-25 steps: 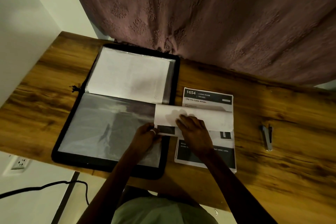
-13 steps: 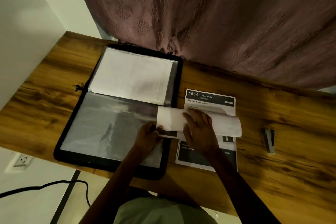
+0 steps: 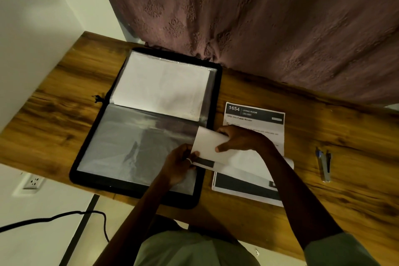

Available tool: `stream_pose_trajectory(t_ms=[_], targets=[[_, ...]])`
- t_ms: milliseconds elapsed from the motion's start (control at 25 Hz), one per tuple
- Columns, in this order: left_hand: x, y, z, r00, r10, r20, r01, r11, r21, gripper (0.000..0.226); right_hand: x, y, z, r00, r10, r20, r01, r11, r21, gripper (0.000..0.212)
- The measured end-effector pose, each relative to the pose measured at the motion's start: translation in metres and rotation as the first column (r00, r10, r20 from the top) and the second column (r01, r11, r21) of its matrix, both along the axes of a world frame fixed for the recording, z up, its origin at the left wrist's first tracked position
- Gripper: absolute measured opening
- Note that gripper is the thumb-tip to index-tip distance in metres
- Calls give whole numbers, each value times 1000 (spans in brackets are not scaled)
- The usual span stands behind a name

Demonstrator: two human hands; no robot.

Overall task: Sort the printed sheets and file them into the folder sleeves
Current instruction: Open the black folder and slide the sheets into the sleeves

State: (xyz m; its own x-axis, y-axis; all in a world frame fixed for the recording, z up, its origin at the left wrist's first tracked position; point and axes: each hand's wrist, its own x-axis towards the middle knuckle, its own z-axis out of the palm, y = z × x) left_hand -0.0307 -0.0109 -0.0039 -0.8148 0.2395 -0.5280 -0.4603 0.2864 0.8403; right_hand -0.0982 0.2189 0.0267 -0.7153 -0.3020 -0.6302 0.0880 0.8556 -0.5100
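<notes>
Your left hand (image 3: 180, 165) pinches the near-left edge of the top sheet (image 3: 207, 142), thumb and fingers closed on the paper. Your right hand (image 3: 244, 140) is wrapped over the sheet's curl, thumb on the blank back and fingers on the far side, so both hands have hold of it.

The sheet sits at centre frame, rolled over with the white back up. It bridges the folder (image 3: 218, 93) rim and the stack (image 3: 254, 114) to its right.

Risks from here:
- Crease: the curl is tight under your right hand. Squeeze or flatten it against the rim and you'd likely fold it for good.
- Snag: the lower sleeve (image 3: 129, 142) looks empty, but I can't tell where its mouth is. Feed the leading edge in blind and it probably buckles or rides over the plastic.
- Mis-sort: the printed face is turned under, so you can't read the header now. The upper sleeve (image 3: 162, 84) already holds paper, so check before you commit.
- Stack drag: your right forearm crosses the stack, whose near edge lies close to the front of the desk (image 3: 356, 157). A sweep left could skew the pages or push them off.
- One-hand release: let go left first and the curl will probably spring back.

The small tool (image 3: 323, 164) at right is well apart, so no issue there.
</notes>
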Motion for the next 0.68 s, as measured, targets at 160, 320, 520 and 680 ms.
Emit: stream_pose_trajectory(t_ms=[160, 320, 520, 680], targets=[[16, -5, 2, 953, -140, -268, 0, 887, -462, 14, 6, 6, 4, 999, -1, -46, 2, 1000, 26, 56], [51, -11, -6, 884, -307, -354, -21, 729, -684, 42, 19, 20, 4, 990, -8, -144, 25, 992, 122, 61], [60, -5, -6, 888, -356, -292, 62, 721, -691, 43, 31, 26, 4, 986, -31, -162, 46, 995, 91, 66], [62, 3, 9, 882, -423, -208, 122, 632, -765, 28, 35, 30, 5, 983, -53, -176, 68, 994, 82, 66]])
